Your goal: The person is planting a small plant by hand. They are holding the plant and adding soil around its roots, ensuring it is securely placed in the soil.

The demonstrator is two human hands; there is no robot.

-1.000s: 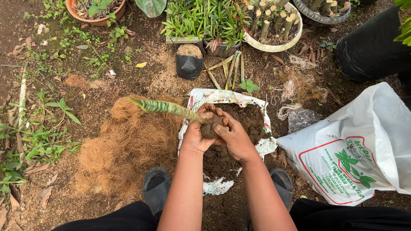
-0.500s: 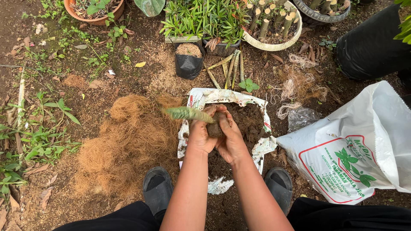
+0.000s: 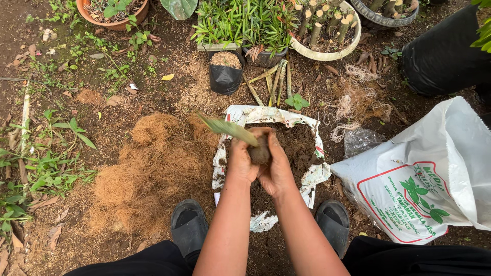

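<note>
A big white bag [image 3: 424,189] lies at the right of the frame. A heap of brown fibre [image 3: 153,168] covers the ground at the left. In the middle, a torn sack of dark soil [image 3: 302,145] lies open on the ground. Both hands meet over it. The left hand [image 3: 240,163] and the right hand [image 3: 279,171] press together around a ball of soil [image 3: 261,153] at the foot of a small plant cutting. Its long green leaf [image 3: 227,128] points to the upper left, away from the grip. Both arms reach straight up from the bottom edge.
</note>
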